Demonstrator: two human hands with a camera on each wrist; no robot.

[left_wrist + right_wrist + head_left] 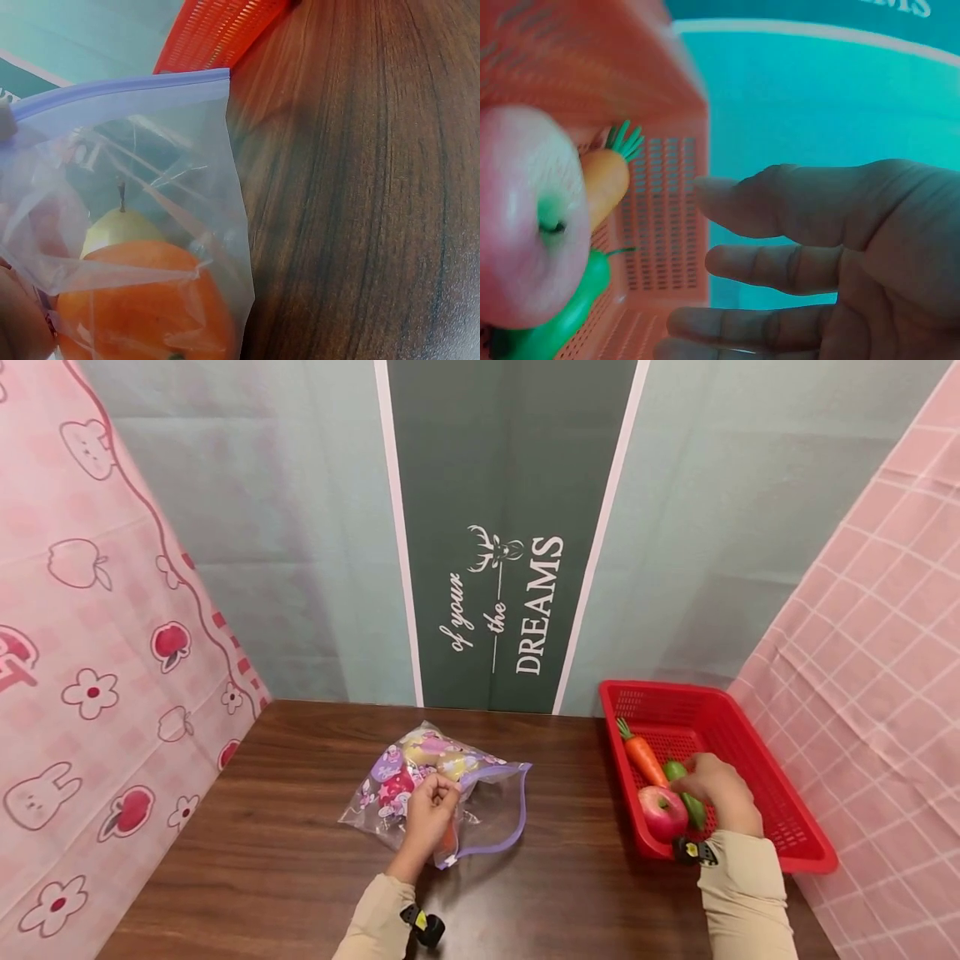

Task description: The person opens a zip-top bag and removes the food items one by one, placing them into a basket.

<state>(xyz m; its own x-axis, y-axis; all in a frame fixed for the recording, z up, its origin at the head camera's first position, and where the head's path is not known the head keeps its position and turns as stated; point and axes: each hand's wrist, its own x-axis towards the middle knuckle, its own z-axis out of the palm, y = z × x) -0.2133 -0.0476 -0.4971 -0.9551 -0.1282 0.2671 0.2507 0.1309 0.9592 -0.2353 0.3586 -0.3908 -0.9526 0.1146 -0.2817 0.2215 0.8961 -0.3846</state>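
Note:
My left hand [432, 810] pinches the rim of a clear zip bag [495, 818] with a purple zip edge and a cartoon print. Inside the bag, the left wrist view shows an orange, rounded fruit [150, 307] and a yellow pear [124, 227] behind it. Over the red basket [787, 810] hovers my right hand [722, 789], its fingers apart and holding nothing. Below and beside it lie a pink-red apple [662, 814], a carrot [642, 758] with a green top, and a long green vegetable [693, 810], partly covered by the hand in the head view.
The basket stands at the right end of the brown wooden table [285, 860], against a pink checked cloth [892, 635]. A green curtain [510, 460] with white lettering hangs behind the table. Another pink printed cloth [90, 635] borders the left side.

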